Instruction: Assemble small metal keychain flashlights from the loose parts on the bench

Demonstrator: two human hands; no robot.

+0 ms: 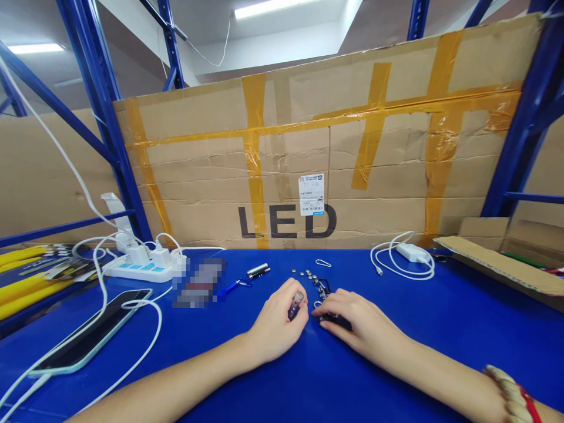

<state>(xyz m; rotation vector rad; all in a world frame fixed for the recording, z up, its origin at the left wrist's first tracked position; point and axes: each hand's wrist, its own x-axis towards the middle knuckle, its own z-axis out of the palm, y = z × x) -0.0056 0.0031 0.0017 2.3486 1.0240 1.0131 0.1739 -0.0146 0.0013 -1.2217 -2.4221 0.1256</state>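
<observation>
Near the middle of the blue table [282, 388], my left hand [279, 323] is closed round a small cylindrical object [296, 302] with a light, rounded end. To its right, my right hand [359, 323] has its fingers closed on a black object [338, 321], mostly hidden under the palm. Metal rings and a black clip [325, 286] lie just beyond the right fingertips. Several small round silver pieces [310, 275] are scattered behind both hands. A gap separates the two hands.
Small silver and black cylinders [258, 271], a blue pen-like item [235, 285] and a white loop [323, 262] lie farther back. At left are a tablet [94, 332], a power strip [140, 269] and cables. A white adapter [412, 253] sits right, before a cardboard wall [198, 188].
</observation>
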